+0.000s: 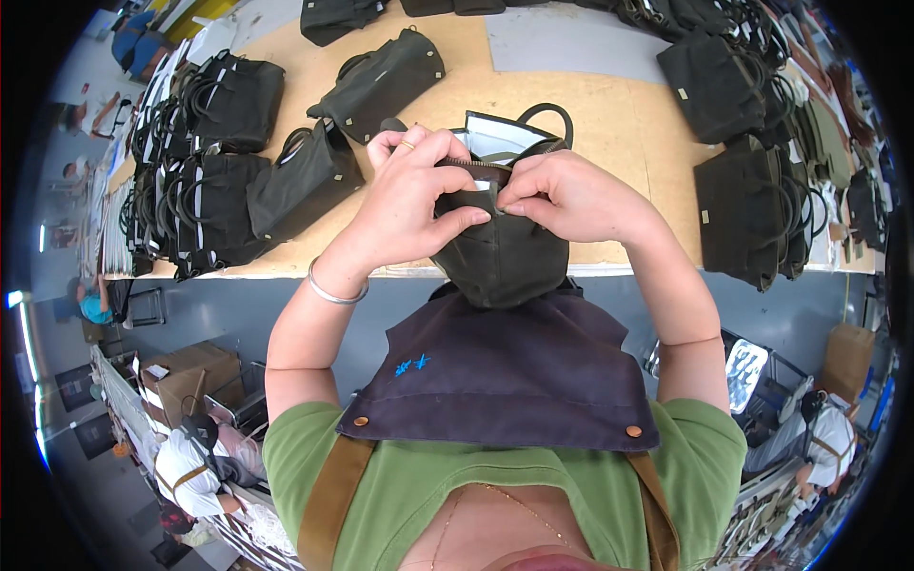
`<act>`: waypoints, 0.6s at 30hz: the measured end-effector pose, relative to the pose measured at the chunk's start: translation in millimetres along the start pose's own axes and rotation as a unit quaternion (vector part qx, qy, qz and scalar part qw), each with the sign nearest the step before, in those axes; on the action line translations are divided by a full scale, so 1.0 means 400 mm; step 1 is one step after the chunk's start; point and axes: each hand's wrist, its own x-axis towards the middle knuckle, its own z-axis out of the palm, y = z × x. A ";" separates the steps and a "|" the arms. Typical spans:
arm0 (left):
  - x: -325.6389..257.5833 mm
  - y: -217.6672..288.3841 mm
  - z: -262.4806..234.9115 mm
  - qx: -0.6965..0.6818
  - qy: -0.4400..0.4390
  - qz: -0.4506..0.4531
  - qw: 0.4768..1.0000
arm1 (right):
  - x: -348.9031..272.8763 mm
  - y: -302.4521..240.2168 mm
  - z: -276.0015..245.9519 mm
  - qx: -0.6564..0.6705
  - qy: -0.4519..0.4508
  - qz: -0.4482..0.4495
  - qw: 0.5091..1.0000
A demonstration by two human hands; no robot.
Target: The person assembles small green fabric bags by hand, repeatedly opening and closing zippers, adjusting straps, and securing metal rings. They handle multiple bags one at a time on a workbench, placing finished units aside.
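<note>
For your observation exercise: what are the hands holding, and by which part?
Both the left hand and right hand grip a dark bag at its zippered top edge.

bag [505, 252] between both hands, table [609, 124] behind, bags [205, 181] left

Both hands cover the zipper end of the dark canvas bag [505, 252], so whether the fingers [457, 221] pinch a slider cannot be told, and the bag's lower part sinks behind the apron bib [505, 366]. Bags [333, 14] at the bench [590, 124] far edge are cut off by the picture's rim. The people below are too small and warped to make out.
</note>
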 end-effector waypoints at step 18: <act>-0.005 0.006 0.010 -0.005 -0.006 -0.010 1.000 | -0.010 -0.022 -0.007 0.026 -0.055 0.045 0.997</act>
